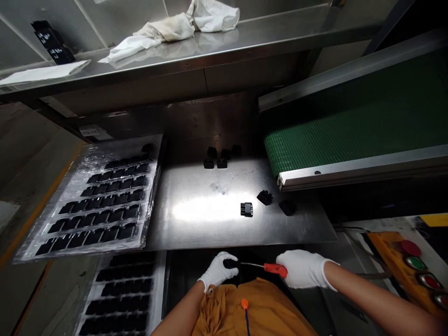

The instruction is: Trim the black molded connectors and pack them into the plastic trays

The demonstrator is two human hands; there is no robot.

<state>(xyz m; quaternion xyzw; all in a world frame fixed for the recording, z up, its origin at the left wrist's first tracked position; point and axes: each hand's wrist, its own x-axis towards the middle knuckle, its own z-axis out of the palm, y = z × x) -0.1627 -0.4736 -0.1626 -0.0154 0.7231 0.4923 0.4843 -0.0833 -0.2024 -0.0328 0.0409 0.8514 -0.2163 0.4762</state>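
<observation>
Part (pixel 231 264) is pinched in the left grip (pixel 217 270); by the right grip (pixel 303 269) the tool (pixel 275 269) is held, its shaft (pixel 252 264) pointed left at the part, contact unclear.

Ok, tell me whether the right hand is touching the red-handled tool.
Touching: the head view shows the white-gloved right hand gripping the red-handled tool, with no gap between glove and handle.

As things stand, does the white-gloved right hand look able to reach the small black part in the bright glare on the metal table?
Probably yes: nothing visible blocks the right hand from the small black part, though the red-handled metal tool it holds may hinder grasping.
</observation>
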